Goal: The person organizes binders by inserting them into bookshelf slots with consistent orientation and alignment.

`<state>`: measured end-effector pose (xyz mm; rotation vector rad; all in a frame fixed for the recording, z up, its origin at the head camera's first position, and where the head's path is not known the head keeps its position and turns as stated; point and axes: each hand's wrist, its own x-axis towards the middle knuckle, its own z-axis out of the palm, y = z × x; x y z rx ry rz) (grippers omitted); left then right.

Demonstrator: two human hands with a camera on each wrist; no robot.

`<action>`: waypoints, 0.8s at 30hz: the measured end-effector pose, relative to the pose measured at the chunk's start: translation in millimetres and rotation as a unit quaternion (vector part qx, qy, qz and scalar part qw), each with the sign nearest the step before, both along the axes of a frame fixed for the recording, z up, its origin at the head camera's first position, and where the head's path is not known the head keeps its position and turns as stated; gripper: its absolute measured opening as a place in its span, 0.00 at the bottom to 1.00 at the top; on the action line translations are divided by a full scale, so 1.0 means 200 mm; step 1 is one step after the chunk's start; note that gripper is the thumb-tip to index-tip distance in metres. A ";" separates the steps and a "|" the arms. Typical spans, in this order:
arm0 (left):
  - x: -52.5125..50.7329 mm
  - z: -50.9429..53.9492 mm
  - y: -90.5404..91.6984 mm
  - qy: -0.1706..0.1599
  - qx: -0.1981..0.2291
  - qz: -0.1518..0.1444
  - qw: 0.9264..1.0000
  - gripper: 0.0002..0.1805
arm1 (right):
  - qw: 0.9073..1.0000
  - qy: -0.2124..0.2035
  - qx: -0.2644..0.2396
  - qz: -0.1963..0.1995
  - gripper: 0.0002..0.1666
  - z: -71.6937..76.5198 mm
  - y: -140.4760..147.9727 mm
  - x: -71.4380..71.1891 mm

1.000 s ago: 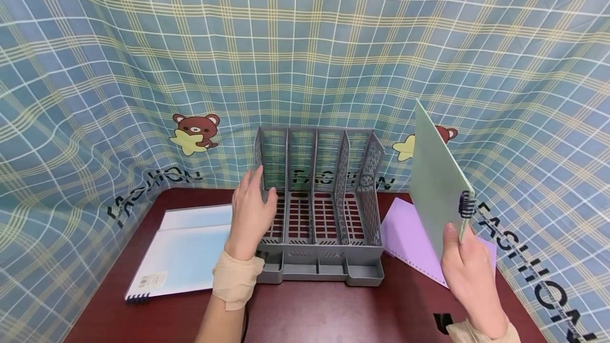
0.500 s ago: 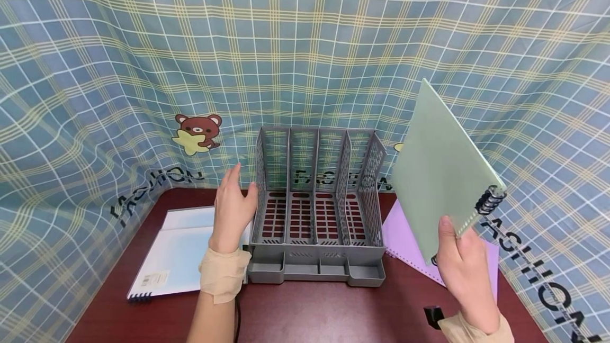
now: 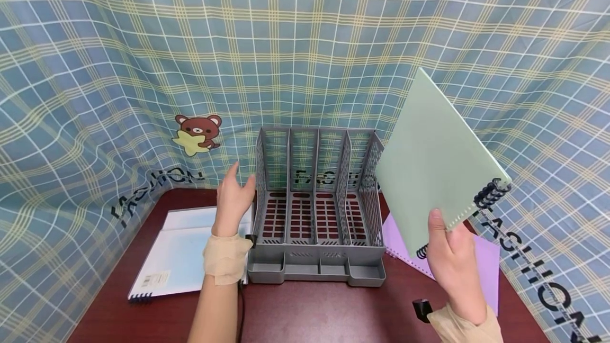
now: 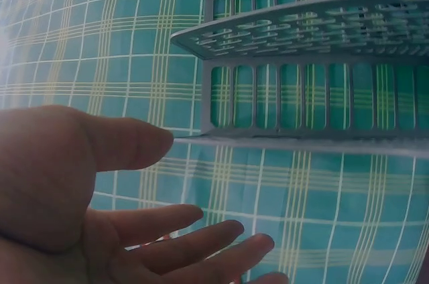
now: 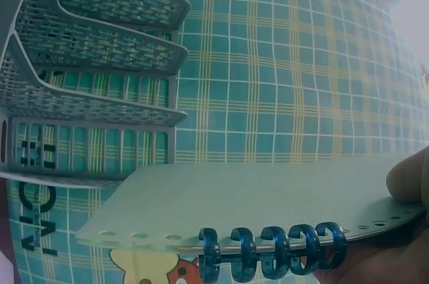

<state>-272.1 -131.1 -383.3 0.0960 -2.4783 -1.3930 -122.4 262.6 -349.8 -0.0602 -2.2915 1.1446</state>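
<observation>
A pale green ring-bound notebook point(image 3: 438, 158) is held up and tilted by my right hand point(image 3: 455, 263), thumb on its cover near the dark binding rings point(image 5: 275, 254). It hangs above a purple notebook point(image 3: 486, 263) lying on the table. My left hand point(image 3: 233, 197) is raised with fingers spread and nothing in it, just beside the left wall of the grey desk file organizer point(image 3: 316, 253). Slotted organizer walls point(image 4: 288, 23) appear past the left thumb in the left wrist view. The organizer's upright compartments hold nothing visible.
Light blue-and-white notebooks point(image 3: 176, 258) lie overlapping on the table's left side, partly behind the left arm. The dark red table point(image 3: 314, 311) extends in front of the organizer. A checked cloth point(image 3: 305, 41) with printed bears hangs behind and at the sides.
The green notebook has turned to show more of its cover, and the right hand has shifted slightly left. My left hand has drawn back left, away from the organizer's left compartment.
</observation>
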 end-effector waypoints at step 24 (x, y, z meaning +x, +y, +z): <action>-0.23 -0.06 0.15 0.066 -0.021 0.038 0.997 0.17 | 0.999 0.012 -0.016 0.025 0.27 -0.03 -0.04 -0.08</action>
